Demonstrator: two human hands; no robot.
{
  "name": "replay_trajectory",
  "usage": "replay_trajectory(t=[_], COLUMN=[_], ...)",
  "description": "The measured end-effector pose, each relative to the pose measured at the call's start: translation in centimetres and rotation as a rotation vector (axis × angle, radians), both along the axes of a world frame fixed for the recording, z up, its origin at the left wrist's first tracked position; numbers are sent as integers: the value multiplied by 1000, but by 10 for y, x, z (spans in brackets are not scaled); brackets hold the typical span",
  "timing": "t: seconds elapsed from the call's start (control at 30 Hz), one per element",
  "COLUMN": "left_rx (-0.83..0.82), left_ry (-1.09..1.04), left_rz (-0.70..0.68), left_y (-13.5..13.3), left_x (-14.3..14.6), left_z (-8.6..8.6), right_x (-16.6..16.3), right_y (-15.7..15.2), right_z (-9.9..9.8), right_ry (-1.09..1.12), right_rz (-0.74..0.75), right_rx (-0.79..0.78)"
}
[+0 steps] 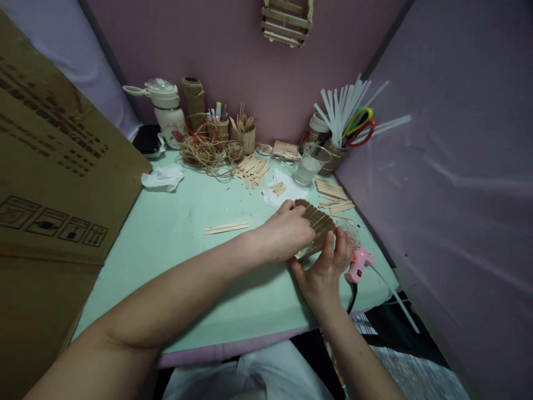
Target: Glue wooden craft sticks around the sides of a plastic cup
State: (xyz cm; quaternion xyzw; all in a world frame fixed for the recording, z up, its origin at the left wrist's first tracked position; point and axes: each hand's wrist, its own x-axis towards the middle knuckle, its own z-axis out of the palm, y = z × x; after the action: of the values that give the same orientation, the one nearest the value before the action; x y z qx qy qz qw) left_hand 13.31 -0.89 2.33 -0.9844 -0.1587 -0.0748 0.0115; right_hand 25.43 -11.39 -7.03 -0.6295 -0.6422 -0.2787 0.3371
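Observation:
A brown piece built of craft sticks (320, 218) with a scalloped far edge is between my hands, at the right of the table. Over its left side my left hand (286, 230) is closed, fingers curled down onto it and fingertips partly hidden. My right hand (325, 265) grips its near right side between thumb and fingers. Right of that hand lies a pink hot glue gun (358, 264) with a lit red light and a glue stick trailing from its back. A few craft sticks (226, 228) lie side by side left of my hands.
Along the back stand a bottle (170, 119), a twine spool (194, 103), tangled twine (208, 153), loose sticks (252, 169), a plastic cup (310, 165) and a holder with glue sticks and scissors (358, 128). A cardboard box (54, 183) walls the left. More sticks (331, 189) lie right.

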Motion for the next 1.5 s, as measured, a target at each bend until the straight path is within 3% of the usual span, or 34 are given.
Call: replay_trajectory(t=[0.63, 1.03, 1.5], left_rx=[-10, -141, -144], left_ry=[-31, 23, 15], left_rz=[-12, 7, 15], left_y=[2, -7, -7], left_x=[0, -4, -3], left_z=[-2, 20, 19], right_x=[-1, 3, 6], right_y=[-3, -5, -5], right_z=[5, 16, 36], right_ry=[47, 63, 89], right_rz=[-10, -27, -95], right_rx=[-30, -73, -84])
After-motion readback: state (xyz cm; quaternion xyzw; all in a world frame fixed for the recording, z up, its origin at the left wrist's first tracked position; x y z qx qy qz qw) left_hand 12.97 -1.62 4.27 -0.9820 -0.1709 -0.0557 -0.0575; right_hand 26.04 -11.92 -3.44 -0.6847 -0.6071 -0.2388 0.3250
